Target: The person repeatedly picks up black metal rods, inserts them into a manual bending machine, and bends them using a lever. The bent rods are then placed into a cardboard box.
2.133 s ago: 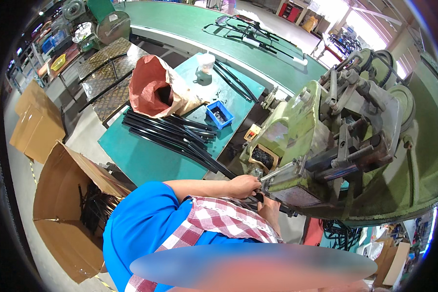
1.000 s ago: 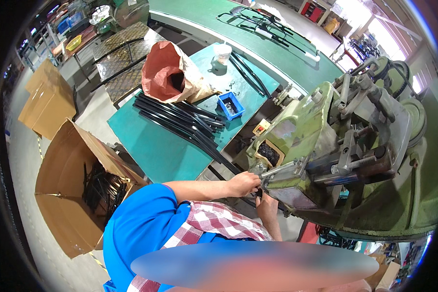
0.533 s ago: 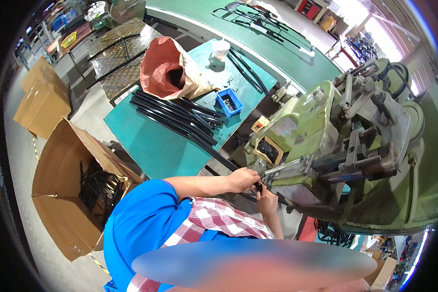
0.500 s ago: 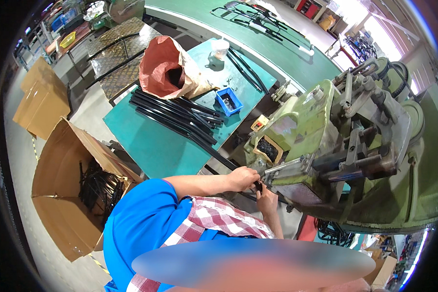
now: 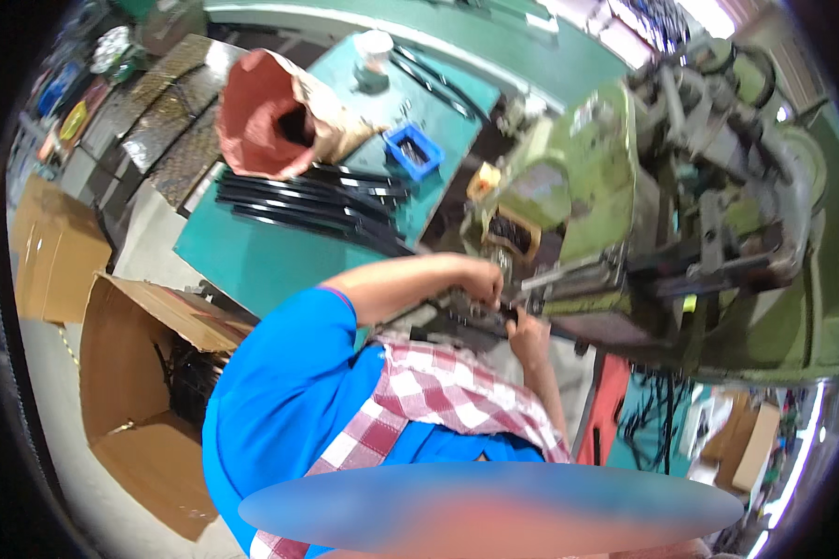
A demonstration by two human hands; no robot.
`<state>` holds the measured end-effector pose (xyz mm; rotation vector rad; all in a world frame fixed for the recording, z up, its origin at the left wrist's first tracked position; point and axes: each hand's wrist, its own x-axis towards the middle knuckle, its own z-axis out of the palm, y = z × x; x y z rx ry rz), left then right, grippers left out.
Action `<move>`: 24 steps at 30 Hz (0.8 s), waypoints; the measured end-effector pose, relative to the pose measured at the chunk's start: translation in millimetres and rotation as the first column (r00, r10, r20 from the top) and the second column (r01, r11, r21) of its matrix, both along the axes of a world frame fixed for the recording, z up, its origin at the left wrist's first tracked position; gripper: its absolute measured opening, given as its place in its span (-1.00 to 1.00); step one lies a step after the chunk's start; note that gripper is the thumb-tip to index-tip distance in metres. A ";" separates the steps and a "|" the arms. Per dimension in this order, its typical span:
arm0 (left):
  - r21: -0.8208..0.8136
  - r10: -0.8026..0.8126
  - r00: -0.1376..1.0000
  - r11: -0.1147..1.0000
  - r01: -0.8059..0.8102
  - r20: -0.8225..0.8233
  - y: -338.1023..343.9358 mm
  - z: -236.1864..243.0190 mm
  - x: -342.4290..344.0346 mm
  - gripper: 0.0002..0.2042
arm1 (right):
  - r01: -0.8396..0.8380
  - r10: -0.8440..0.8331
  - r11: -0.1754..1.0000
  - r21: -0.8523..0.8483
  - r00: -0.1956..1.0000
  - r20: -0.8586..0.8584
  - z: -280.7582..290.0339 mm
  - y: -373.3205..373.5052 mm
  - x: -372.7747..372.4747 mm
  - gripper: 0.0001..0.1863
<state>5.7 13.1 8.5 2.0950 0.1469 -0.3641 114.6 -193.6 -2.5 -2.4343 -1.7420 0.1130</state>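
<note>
In front of the green machine point(image 5: 583, 172), my left hand point(image 5: 480, 279) and my right hand point(image 5: 529, 335) are close together, fingers closed. Between them shows a short stretch of black tube point(image 5: 509, 314); both hands appear to grip it, though motion blur smears the fingertips. My left forearm hides what lies under it. Just beyond the hands, a small holder point(image 5: 534, 244) with black bits inside is fixed near the machine. More long black tubes point(image 5: 298, 207) lie in a bundle on the green table point(image 5: 242, 256), their ends pointing toward my left hand.
On the table stand a blue bin point(image 5: 429, 172) with small dark parts, an open reddish paper sack point(image 5: 252, 121) and a whitish jar point(image 5: 373, 47). An open cardboard box point(image 5: 158, 466) with dark pieces sits at the left. The machine's metal arms point(image 5: 708, 242) project at the right.
The view has shifted, so the table and boxes appear displaced. Both hands remain together by the machine; my left hand is now raised more steeply above the right.
</note>
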 end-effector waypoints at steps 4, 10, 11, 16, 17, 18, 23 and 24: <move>-0.025 -0.071 0.995 0.997 0.069 -0.071 1.1 -3.6 8.6 -0.71 | 0.041 -0.041 0.999 -0.032 0.999 -0.017 5.2 -1.7 -1.6 -0.64; -0.004 -0.095 0.986 0.995 0.096 -0.135 12.2 13.7 1.9 -0.70 | 0.016 -0.018 0.999 0.035 0.999 0.047 -1.6 -6.9 0.6 -0.62; -0.015 -0.098 0.984 0.995 0.097 -0.147 13.7 15.1 0.9 -0.69 | 0.053 -0.051 0.997 -0.049 0.997 0.050 -1.2 -5.5 -0.5 -0.59; 0.028 -0.161 0.974 0.985 0.168 -0.160 14.8 22.1 3.9 -0.69 | -0.029 0.027 0.999 0.015 0.991 0.129 -8.8 -11.7 3.5 -0.59; 0.071 -0.155 0.978 0.984 0.166 -0.139 15.3 19.0 4.9 -0.69 | -0.055 0.049 0.998 0.043 0.990 0.133 -8.8 -11.8 4.2 -0.60; 0.113 -0.148 0.982 0.980 0.162 -0.118 17.5 15.2 6.9 -0.69 | -0.054 0.051 0.998 0.019 0.992 0.112 -7.1 -12.2 6.0 -0.61; 0.072 -0.167 0.978 0.982 0.177 -0.124 17.8 28.8 1.3 -0.68 | -0.077 0.074 0.975 0.207 0.997 0.024 13.1 -8.1 1.8 -0.65; 0.160 -0.182 0.979 0.968 0.195 -0.094 20.5 36.1 -0.6 -0.69 | 0.025 -0.015 0.995 0.094 0.994 -0.111 18.1 -8.3 -2.3 -0.48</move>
